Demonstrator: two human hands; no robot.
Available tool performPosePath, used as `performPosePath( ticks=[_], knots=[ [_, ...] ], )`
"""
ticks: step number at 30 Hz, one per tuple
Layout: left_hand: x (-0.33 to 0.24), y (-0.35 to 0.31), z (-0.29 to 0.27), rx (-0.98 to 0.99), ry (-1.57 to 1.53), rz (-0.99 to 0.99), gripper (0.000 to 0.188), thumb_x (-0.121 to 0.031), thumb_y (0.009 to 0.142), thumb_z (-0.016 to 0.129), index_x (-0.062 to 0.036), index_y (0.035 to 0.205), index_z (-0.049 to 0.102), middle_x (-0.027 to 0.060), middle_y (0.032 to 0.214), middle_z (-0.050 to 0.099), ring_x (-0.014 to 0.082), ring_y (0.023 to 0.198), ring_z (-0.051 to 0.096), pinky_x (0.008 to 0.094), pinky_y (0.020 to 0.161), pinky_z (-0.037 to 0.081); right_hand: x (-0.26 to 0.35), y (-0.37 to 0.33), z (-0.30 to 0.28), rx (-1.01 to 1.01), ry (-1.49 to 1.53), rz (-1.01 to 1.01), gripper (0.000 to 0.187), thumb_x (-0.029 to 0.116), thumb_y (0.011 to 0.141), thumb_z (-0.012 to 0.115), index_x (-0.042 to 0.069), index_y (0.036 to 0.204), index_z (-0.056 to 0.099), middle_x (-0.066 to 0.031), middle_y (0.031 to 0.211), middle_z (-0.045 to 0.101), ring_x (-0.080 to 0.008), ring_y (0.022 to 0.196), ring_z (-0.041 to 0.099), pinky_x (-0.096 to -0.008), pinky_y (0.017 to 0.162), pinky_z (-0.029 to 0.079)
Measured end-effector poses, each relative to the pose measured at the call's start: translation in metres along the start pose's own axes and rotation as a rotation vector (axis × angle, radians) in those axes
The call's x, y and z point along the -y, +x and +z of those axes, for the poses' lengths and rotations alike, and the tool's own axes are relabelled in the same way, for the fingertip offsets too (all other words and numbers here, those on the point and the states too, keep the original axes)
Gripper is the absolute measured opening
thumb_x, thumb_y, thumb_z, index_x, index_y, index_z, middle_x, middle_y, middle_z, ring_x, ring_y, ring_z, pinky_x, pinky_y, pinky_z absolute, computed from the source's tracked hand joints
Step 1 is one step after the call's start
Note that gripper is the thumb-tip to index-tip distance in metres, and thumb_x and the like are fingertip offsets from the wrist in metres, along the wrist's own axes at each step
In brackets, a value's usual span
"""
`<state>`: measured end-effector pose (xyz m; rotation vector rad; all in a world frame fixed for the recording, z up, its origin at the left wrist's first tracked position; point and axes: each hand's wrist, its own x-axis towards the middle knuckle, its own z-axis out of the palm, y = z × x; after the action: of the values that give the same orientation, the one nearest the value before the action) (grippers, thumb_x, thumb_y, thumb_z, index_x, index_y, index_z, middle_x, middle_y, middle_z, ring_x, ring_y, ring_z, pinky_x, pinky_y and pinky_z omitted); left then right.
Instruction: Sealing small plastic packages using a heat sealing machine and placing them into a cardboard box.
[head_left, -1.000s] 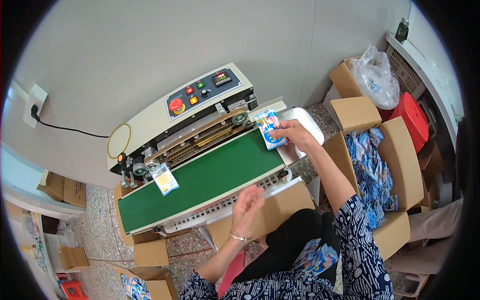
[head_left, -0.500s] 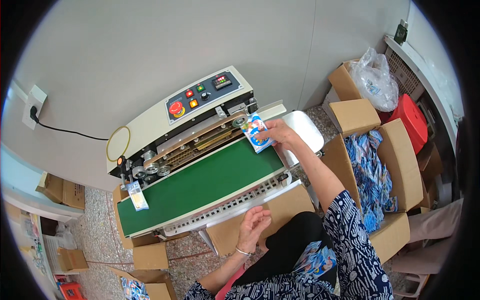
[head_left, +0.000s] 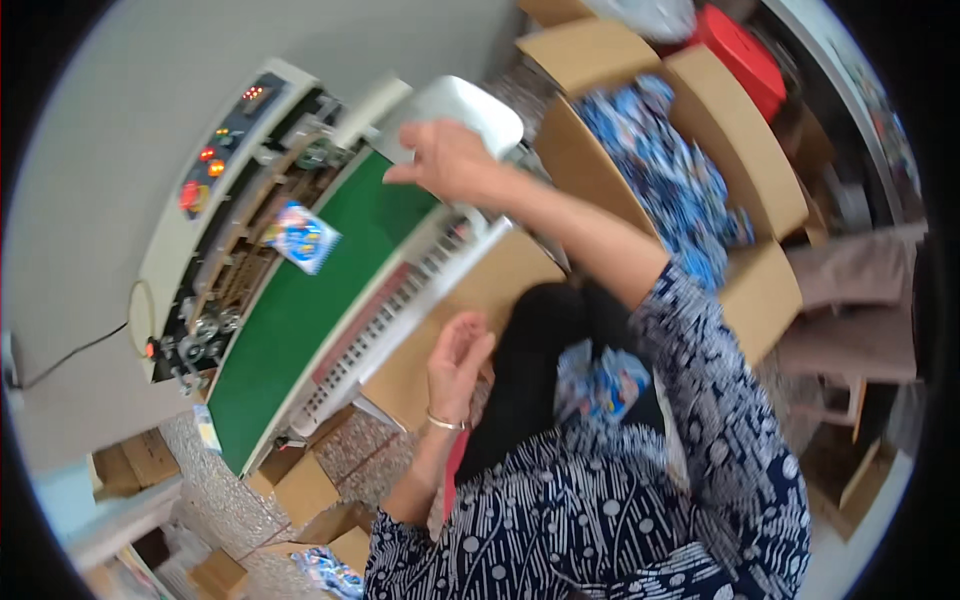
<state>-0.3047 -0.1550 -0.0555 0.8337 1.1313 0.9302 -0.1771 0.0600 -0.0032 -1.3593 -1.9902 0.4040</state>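
Note:
Over the feed end of a band sealing machine, my right hand (head_left: 440, 165) is empty, its fingers apart and slightly smeared by motion. A small blue-and-white printed packet (head_left: 304, 238) lies on the green conveyor belt (head_left: 325, 275), its upper edge in at the machine's sealing band (head_left: 232, 225). My left hand (head_left: 458, 352) hangs in front of the machine with loosely bent fingers and nothing in it. Another packet (head_left: 207, 427) is at the belt's far left end, tilted over the edge. Several more packets (head_left: 602, 385) lie on my lap.
On the right stands an open carton (head_left: 760, 170) filled with blue packets (head_left: 660, 170). A white tray (head_left: 465, 105) adjoins the feed end. Behind the carton is a red plastic stool (head_left: 738, 62). Another carton (head_left: 350, 535) with packets sits on the floor at lower left.
My right hand has let go of the packet and drawn back from it. That packet has travelled left along the belt; the other has reached the belt's end. The view has turned rightward.

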Motion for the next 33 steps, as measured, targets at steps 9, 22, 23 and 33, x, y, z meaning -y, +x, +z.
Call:
performPosePath(
  ticks=[9, 22, 23, 33],
  knots=[
    [0.019, -0.016, 0.052, 0.297, 0.637, 0.400, 0.025, -0.012, 0.076, 0.066, 0.0002, 0.097, 0.059, 0.0137, 0.100, 0.059, 0.0294, 0.092, 0.054, 0.0345, 0.082, 0.042, -0.064, -0.199, -0.139, 0.133, 0.338, 0.666, 0.027, 0.027, 0.079, 0.062, 0.000, 0.077, 0.059, -0.0050, 0.065, 0.057, -0.0125, 0.057, 0.054, -0.0282, 0.051, 0.042],
    [0.024, -0.018, 0.066, 0.319, 0.900, 0.607, 0.009, -0.004, 0.079, 0.059, 0.0030, 0.083, 0.060, 0.0092, 0.090, 0.060, 0.0248, 0.082, 0.053, 0.0326, 0.076, 0.042, -0.039, -0.288, -0.142, 0.185, 0.603, 0.775, 0.024, 0.023, 0.084, 0.061, -0.001, 0.088, 0.058, -0.0040, 0.072, 0.061, -0.0081, 0.063, 0.055, -0.0227, 0.057, 0.046],
    [0.023, -0.016, 0.066, 0.322, 0.877, 0.590, 0.009, -0.005, 0.081, 0.058, 0.0033, 0.083, 0.059, 0.0075, 0.089, 0.059, 0.0211, 0.081, 0.054, 0.0300, 0.075, 0.042, -0.040, -0.287, -0.138, 0.185, 0.644, 0.723, 0.025, 0.023, 0.083, 0.062, -0.001, 0.085, 0.058, -0.0043, 0.071, 0.061, -0.0088, 0.062, 0.056, -0.0240, 0.055, 0.045],
    [-0.028, 0.010, 0.062, 0.311, 0.046, 0.143, 0.012, -0.014, 0.093, 0.049, -0.0032, 0.096, 0.053, -0.0024, 0.077, 0.052, 0.0040, 0.068, 0.046, 0.0188, 0.061, 0.040, -0.034, -0.251, -0.110, 0.356, 1.024, 0.548, 0.039, 0.011, 0.080, 0.066, -0.002, 0.115, 0.053, -0.0046, 0.106, 0.059, -0.0101, 0.094, 0.054, -0.0264, 0.086, 0.044]
  ],
)
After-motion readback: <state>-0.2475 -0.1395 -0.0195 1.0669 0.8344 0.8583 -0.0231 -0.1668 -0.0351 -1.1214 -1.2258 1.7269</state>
